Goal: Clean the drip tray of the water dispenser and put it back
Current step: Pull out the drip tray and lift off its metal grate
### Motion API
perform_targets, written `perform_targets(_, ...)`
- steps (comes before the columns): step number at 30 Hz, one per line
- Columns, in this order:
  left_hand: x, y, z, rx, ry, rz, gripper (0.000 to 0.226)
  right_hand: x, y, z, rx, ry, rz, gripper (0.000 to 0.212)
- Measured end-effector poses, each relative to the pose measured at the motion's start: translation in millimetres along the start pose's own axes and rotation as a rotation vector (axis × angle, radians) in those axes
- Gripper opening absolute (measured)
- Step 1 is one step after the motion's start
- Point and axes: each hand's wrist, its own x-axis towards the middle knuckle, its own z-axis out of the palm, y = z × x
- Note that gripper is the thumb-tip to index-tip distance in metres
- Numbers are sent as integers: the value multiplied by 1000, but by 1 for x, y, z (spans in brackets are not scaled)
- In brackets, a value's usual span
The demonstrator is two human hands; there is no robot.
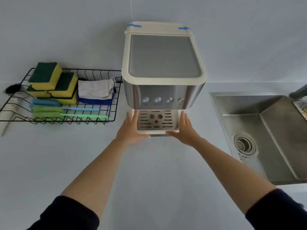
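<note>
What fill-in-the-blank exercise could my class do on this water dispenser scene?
1. Both hands grip the drip tray at the foot of the water ____.
2. The left hand and right hand flank the tray's ____.
3. The sponges sit in a black wire ____.
4. The steel sink lies to the dispenser's ____.

Answers: dispenser; sides; rack; right

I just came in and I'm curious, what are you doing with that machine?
A person has both hands on the drip tray at the foot of the water dispenser. The left hand holds its left side and the right hand its right side. The tray sits in its slot under the spouts. Sponges, cloths and brushes wait in the rack on the left, and the sink is on the right.
</note>
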Motion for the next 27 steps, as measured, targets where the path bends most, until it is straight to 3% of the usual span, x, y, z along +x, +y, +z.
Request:
perform_targets(5, 11, 1, 3, -47, 21, 23, 106, 19, -1, 3, 113, 7, 23, 109)
perform_targets(14, 14, 1, 2, 45, -40, -62, 110, 30, 0, 9, 195, 12, 10, 78)
perform_targets(23, 12, 7, -5, 16, -11, -46, 98, 28, -4, 7, 214, 41, 25, 78)
perform_targets(27, 8, 6, -7, 10, -25, -36, 109, 22, -6, 7, 248, 61, 2, 78)
